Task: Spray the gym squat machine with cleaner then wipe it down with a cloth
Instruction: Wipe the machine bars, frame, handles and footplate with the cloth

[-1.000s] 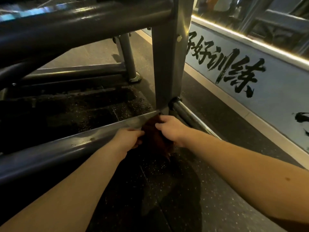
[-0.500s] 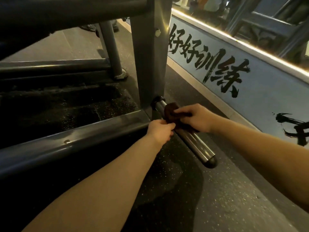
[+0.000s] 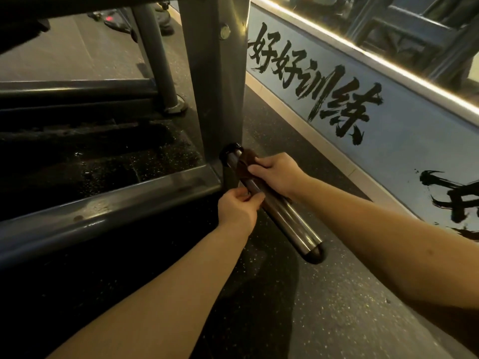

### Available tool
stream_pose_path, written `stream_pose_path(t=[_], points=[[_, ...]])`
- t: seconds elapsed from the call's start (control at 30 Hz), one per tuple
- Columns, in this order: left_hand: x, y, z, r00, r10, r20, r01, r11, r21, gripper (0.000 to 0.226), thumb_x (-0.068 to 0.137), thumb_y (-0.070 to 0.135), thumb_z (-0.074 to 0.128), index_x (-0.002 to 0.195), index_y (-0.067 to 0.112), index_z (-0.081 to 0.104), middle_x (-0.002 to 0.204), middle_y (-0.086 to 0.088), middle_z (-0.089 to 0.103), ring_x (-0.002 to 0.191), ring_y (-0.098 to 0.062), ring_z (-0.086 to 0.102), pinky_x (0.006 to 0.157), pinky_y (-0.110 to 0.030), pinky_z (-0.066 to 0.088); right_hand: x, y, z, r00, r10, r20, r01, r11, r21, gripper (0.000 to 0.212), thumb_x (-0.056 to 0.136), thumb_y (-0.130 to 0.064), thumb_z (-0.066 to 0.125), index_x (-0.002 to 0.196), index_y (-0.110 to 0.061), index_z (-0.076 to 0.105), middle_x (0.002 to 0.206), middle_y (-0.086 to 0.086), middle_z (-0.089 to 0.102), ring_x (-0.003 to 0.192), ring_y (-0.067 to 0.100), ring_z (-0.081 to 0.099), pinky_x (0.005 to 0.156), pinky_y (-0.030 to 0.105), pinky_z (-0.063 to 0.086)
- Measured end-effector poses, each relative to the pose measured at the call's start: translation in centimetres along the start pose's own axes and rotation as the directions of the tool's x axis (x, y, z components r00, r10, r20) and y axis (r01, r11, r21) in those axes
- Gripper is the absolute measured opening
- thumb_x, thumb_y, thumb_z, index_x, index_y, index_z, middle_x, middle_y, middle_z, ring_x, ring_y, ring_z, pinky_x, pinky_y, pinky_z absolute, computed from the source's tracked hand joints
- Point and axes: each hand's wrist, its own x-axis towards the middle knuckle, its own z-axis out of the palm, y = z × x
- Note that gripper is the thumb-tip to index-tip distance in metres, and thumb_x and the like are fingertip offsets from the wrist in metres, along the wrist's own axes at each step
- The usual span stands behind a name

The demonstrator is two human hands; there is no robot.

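Here, my right hand curls over the peg, clamping the brown cloth round the peg's base end. My left hand sits under the peg, fingers curled and pinched; I can't tell on what.

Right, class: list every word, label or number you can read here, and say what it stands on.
"好好训练": painted in black brushwork on the pale blue wall panel.
Black strokes at the right edge of the same panel: cut off by the frame, unreadable.
On the squat machine and the cloth: no text visible.
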Motion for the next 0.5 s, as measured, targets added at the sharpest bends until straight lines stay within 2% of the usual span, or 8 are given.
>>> stream_pose_path(t=[0.1, 0.23, 0.37, 0.5], points=[[-0.7, -1.1, -0.1, 0.998, 0.067, 0.021, -0.066, 0.997, -0.045, 0.037, 0.092, 0.013, 0.075, 0.127, 0.021, 0.064, 0.109, 0.008, 0.07, 0.108, -0.013, 0.068, 0.098, -0.032, 0.056, -6.7, 3.7, -2.1, 0.981, 0.145, 0.125, -0.157, 0.984, 0.087, 0.024, 0.102, -0.047, 0.057, 0.108, -0.032, 0.075, 0.093, -0.002, 0.075, 0.085, 0.011, 0.072, 0.074, 0.028, 0.052], [-1.6, -2.1, 0.2, 0.993, 0.115, 0.032, -0.111, 0.989, -0.099, 0.042, 0.093, 0.012, 0.073, 0.131, 0.026, 0.062, 0.107, 0.012, 0.069, 0.103, -0.006, 0.068, 0.082, -0.02, 0.056, -13.0, 6.4, -3.3, 0.953, 0.236, 0.191, -0.272, 0.943, 0.189, 0.028, 0.1, -0.047, 0.057, 0.105, -0.031, 0.079, 0.09, -0.004, 0.079, 0.085, 0.01, 0.075, 0.082, 0.03, 0.056], [-1.7, -2.3, -0.1, 0.992, 0.126, 0.029, -0.124, 0.99, -0.062, 0.042, 0.093, 0.014, 0.073, 0.13, 0.029, 0.062, 0.114, 0.01, 0.07, 0.106, -0.01, 0.068, 0.09, -0.027, 0.057, -9.8, 4.2, -2.7, 0.969, 0.211, 0.129, -0.232, 0.956, 0.179, 0.023, 0.101, -0.046, 0.058, 0.106, -0.034, 0.077, 0.09, -0.004, 0.076, 0.081, 0.01, 0.073, 0.071, 0.026, 0.053], [-1.6, -1.8, -0.1, 0.99, 0.135, 0.028, -0.134, 0.991, -0.023, 0.029, 0.093, 0.016, 0.073, 0.109, 0.039, 0.064, 0.111, 0.009, 0.072, 0.105, -0.01, 0.069, 0.092, -0.029, 0.057, -2.1, 0.7, -0.8, 0.988, 0.148, 0.043, -0.153, 0.972, 0.176, 0.03, 0.101, -0.045, 0.061, 0.111, -0.023, 0.077, 0.097, 0.002, 0.074, 0.088, 0.014, 0.07, 0.079, 0.031, 0.055]])
